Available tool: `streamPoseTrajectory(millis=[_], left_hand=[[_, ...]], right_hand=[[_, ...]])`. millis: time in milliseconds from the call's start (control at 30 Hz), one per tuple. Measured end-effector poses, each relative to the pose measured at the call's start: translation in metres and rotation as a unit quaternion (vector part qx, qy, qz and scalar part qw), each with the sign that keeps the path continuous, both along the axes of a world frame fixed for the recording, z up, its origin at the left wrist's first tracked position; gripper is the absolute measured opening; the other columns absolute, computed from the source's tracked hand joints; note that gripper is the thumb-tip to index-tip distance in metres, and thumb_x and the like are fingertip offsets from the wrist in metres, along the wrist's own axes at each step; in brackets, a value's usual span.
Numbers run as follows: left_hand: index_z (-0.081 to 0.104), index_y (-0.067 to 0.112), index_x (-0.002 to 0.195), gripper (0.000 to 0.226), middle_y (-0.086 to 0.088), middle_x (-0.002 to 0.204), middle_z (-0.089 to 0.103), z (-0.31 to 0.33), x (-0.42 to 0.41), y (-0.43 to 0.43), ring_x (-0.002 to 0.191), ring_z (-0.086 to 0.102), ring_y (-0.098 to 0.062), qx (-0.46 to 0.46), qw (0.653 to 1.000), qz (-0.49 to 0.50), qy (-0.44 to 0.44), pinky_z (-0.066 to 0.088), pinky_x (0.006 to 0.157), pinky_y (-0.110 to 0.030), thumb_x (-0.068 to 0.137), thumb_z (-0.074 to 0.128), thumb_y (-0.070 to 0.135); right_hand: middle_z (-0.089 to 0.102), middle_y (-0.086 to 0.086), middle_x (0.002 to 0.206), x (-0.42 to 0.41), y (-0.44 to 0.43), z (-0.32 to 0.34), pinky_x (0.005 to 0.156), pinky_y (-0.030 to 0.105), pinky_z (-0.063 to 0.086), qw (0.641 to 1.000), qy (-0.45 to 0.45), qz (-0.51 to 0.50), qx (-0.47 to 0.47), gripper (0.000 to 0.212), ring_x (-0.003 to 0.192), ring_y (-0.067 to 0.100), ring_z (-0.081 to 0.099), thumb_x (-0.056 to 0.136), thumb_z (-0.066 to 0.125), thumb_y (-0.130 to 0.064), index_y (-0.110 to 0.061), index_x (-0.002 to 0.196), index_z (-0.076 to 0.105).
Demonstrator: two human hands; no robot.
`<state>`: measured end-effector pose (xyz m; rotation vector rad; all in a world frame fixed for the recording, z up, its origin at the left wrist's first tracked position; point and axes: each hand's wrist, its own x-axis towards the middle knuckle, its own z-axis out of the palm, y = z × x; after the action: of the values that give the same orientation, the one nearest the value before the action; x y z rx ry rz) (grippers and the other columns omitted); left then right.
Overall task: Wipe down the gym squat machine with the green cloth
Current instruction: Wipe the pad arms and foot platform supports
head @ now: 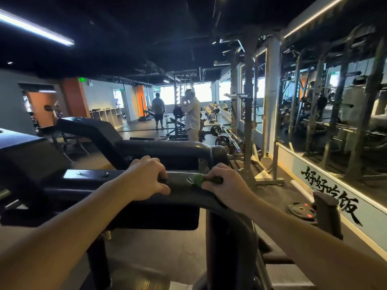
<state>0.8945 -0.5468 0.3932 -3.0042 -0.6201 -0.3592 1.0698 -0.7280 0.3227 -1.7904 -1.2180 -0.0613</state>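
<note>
Two hands are on the squat machine (167, 150), both at its grey crossbar (180, 179). Left hand (146, 178) is wrapped round the bar, fingers curled over the top, thumb on the near side. It's bracing, no cloth in it. Right hand (223, 185) grips the green cloth (197, 179) against the bar. Only a small bunched bit shows btwn thumb & fingers; the rest is hidden under the palm.

Risks, as I judge them:
- Cloth is wadded so small that each pass prob. covers a thin strip only, so streaks & missed patches.
- The stretch under the left hand gets skipped unless that hand shifts.
- If the wad slips out of the grip, bare fingers rub the metal instead, or the cloth drops to the floor (278, 193).
- Underside of the bar & the dark pads nearby are easy to forget from this grip.

Surface: bar looks matte & scuffed; the frame is black tube w/ pads.

Room: dim gym, dark ceiling w/ a light strip (35, 28). Mirror wall (335, 114) on the right, painted characters under it. Squat rack (249, 122), barbell (230, 137) on the floor, weight plate (301, 211) near the wall. A person in shorts (158, 109) & a person in pale clothes (191, 114) stand well away at the back, and cubby shelves (106, 116) are on the left.
</note>
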Motion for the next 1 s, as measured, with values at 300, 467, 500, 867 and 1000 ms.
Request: streamPoseTrajectory(millis=[300, 467, 500, 867, 1000], left_hand=[[0.069, 0.032, 0.106, 0.031, 0.016, 0.104, 0.052, 0.003, -0.001, 0.0, 0.104, 0.045, -0.008, -0.046, 0.999, -0.003, -0.011, 0.041, 0.098, -0.037, 0.082, 0.079, 0.049], [0.07, 0.029, 0.109, 0.032, 0.016, 0.104, 0.052, 0.007, 0.002, 0.0, 0.102, 0.045, -0.007, -0.05, 0.999, -0.01, 0.0, 0.04, 0.097, -0.034, 0.084, 0.079, 0.045], [0.071, 0.028, 0.108, 0.032, 0.016, 0.104, 0.053, 0.007, 0.003, 0.001, 0.101, 0.046, -0.007, -0.053, 0.999, -0.01, 0.005, 0.04, 0.095, -0.034, 0.083, 0.079, 0.046], [0.073, 0.034, 0.107, 0.028, 0.019, 0.1, 0.053, 0.008, 0.0, 0.012, 0.097, 0.045, -0.004, -0.058, 0.998, -0.031, 0.012, 0.038, 0.087, -0.033, 0.083, 0.079, 0.048], [0.069, 0.042, 0.109, 0.029, 0.019, 0.105, 0.052, 0.009, -0.002, 0.02, 0.1, 0.049, -0.008, -0.076, 0.996, -0.036, 0.023, 0.045, 0.096, -0.039, 0.083, 0.078, 0.048]], right_hand=[[0.059, -0.008, 0.091, 0.02, 0.028, 0.007, 0.078, 0.02, 0.04, 0.999, 0.022, -0.026, 0.017, 0.005, 0.085, 0.004, 0.057, 0.086, 0.077, -0.013, -0.013, 0.084, 0.073], [0.057, -0.016, 0.097, -0.009, -0.01, -0.017, 0.083, 0.015, 0.045, 0.999, -0.032, 0.006, 0.025, 0.014, 0.094, 0.002, 0.057, 0.087, 0.076, -0.016, -0.026, 0.085, 0.067], [0.057, -0.016, 0.097, -0.009, -0.005, -0.012, 0.083, 0.015, 0.046, 0.999, -0.034, 0.005, 0.022, 0.015, 0.094, 0.002, 0.057, 0.087, 0.076, -0.015, -0.027, 0.084, 0.067], [0.056, -0.015, 0.093, -0.014, 0.024, 0.012, 0.083, 0.022, 0.048, 0.997, -0.069, 0.034, -0.026, 0.005, 0.088, 0.004, 0.057, 0.087, 0.077, -0.018, -0.022, 0.086, 0.074], [0.058, -0.013, 0.091, -0.002, 0.063, 0.032, 0.087, 0.037, 0.052, 0.995, -0.086, -0.003, -0.053, 0.008, 0.088, 0.009, 0.059, 0.085, 0.072, -0.018, -0.025, 0.081, 0.074]])
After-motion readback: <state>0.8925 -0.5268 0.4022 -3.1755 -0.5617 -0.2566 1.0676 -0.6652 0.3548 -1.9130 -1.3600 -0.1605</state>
